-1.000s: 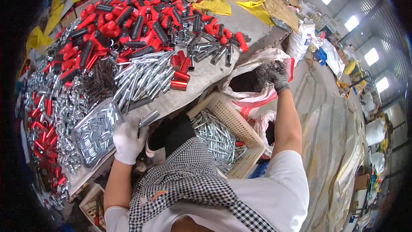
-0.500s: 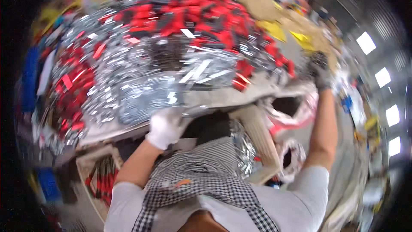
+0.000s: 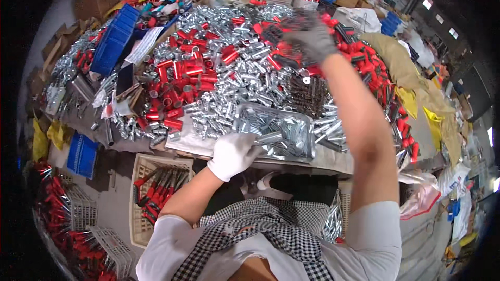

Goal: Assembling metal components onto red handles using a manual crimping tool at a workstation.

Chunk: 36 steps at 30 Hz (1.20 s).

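Heaps of silver tubes [image 3: 234, 80] and red tubes [image 3: 182, 78] cover the table [image 3: 333, 160]. The left hand [image 3: 234, 153] (white-gloved) grips a silver tube [image 3: 268, 138] at the near edge, beside a clear bag [image 3: 284, 130]. The right hand [image 3: 311, 39], grey-gloved and blurred, reaches far over red-black handles [image 3: 359, 47]; its grip cannot be told. A blue crate [image 3: 113, 39] sits left.
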Tool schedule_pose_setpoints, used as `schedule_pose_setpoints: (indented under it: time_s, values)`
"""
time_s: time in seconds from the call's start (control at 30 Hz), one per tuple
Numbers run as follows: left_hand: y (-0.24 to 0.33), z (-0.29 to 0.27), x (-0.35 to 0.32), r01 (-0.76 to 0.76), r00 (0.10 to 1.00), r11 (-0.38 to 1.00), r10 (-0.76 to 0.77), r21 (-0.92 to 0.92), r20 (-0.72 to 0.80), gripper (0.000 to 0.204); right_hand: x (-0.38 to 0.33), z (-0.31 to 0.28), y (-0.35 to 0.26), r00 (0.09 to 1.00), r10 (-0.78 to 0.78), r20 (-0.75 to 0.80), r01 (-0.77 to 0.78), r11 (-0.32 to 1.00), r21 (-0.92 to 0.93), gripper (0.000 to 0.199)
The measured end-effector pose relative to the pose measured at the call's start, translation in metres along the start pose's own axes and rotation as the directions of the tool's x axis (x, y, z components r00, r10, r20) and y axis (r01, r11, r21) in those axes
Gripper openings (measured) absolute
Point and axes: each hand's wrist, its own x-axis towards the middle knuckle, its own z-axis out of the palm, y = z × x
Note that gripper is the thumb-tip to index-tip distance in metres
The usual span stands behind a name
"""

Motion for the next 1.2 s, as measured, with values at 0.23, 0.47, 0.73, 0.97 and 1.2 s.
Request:
schedule_pose_setpoints:
  time_s: [0.23,0.47,0.73,0.97,1.2]
  values:
    - [-0.037,-0.011,-0.011,0.171,0.982,0.984,-0.175,0.059,0.075,0.025,0.033,0.154,0.010,0.983,0.153,0.098,-0.020,0.629,-0.777,0.106]
    - [-0.051,-0.005,-0.019,0.193,0.979,0.981,-0.193,0.000,0.059,0.021,0.047,0.166,-0.001,0.760,0.341,0.554,0.232,0.653,-0.721,0.113]
    - [-0.054,-0.008,-0.015,0.214,0.973,0.977,-0.214,0.016,0.083,0.015,0.054,0.119,-0.009,0.907,0.019,0.421,0.321,0.613,-0.721,0.046]
    - [-0.041,-0.012,-0.007,0.149,0.983,0.989,-0.149,0.008,0.104,0.018,-0.030,0.073,0.018,0.937,-0.323,0.134,0.346,0.804,-0.483,0.033]
    - [-0.008,-0.009,0.009,0.005,0.980,0.988,0.026,-0.157,0.198,0.029,-0.248,0.055,-0.009,0.776,-0.013,0.630,0.244,0.928,-0.282,0.062]
